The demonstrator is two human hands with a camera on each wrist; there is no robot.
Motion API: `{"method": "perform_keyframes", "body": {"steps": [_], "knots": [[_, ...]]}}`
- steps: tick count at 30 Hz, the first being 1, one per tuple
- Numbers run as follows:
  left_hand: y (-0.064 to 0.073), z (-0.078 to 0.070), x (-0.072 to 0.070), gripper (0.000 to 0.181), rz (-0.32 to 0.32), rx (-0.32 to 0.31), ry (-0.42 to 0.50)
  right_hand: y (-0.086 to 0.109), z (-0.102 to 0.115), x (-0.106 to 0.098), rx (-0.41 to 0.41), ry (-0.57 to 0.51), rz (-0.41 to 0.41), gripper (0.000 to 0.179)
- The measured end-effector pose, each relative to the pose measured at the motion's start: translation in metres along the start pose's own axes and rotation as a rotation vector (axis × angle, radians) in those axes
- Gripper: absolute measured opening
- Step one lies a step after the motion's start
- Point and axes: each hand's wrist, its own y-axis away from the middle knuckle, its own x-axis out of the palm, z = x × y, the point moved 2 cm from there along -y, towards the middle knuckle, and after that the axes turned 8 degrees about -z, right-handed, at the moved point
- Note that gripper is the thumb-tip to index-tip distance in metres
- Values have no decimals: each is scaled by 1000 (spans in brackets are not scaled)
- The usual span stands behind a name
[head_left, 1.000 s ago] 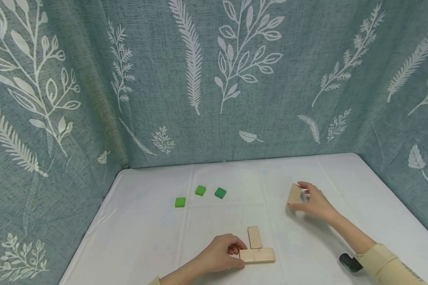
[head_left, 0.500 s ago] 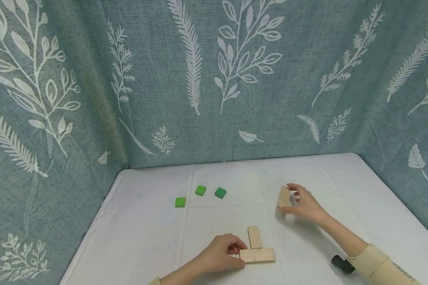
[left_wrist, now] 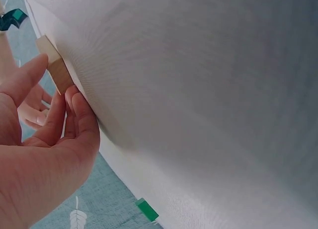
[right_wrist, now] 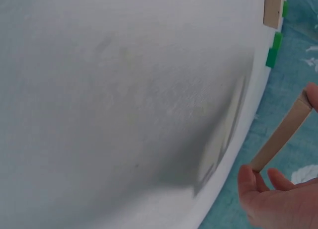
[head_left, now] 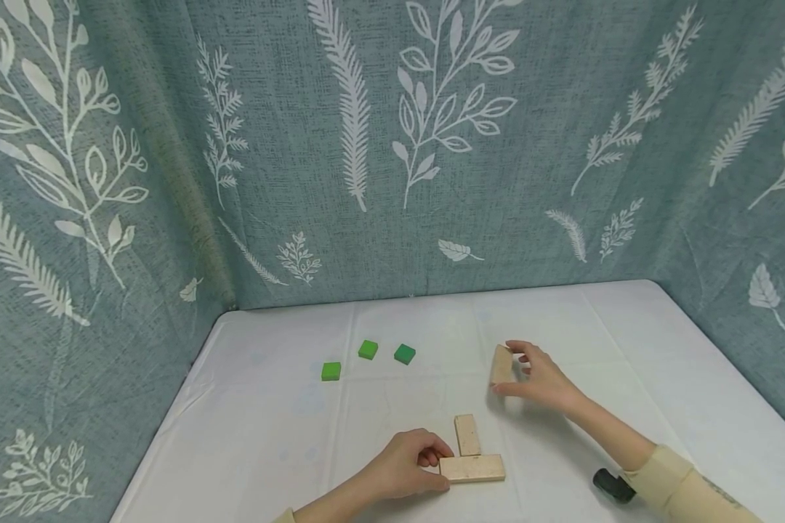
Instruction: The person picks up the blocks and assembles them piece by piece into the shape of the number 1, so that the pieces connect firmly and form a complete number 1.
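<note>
My left hand pinches the left end of a pale wooden block lying crosswise on the white table. In the left wrist view, thumb and fingertips hold an end of that block. Another wooden block lies lengthwise just behind it, its near end against or very close to the long side. Farther back and to the right, my right hand grips a third wooden block by its two ends. The right wrist view has this block raised off the table, between thumb and fingers, with a shadow below.
Three small green squares lie toward the back left: a light green one, another light green one and a darker green one. A black device sits by my right wrist. Blue-green leaf-patterned curtains surround the table.
My right hand has carried its wooden block leftward and slightly nearer, toward the other two blocks. My left hand and the blocks on the table stay where they were.
</note>
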Motion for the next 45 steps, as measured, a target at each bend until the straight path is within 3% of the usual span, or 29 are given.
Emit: {"method": "perform_keyframes", "body": {"steps": [20,45], "knots": [[0,-2,0,26,2,-6,-8,-1,12,24,-5,-36,68,85],[-1,-3,-1,26,6,18,-13,-2,18,47,-34,20,142,86]]}}
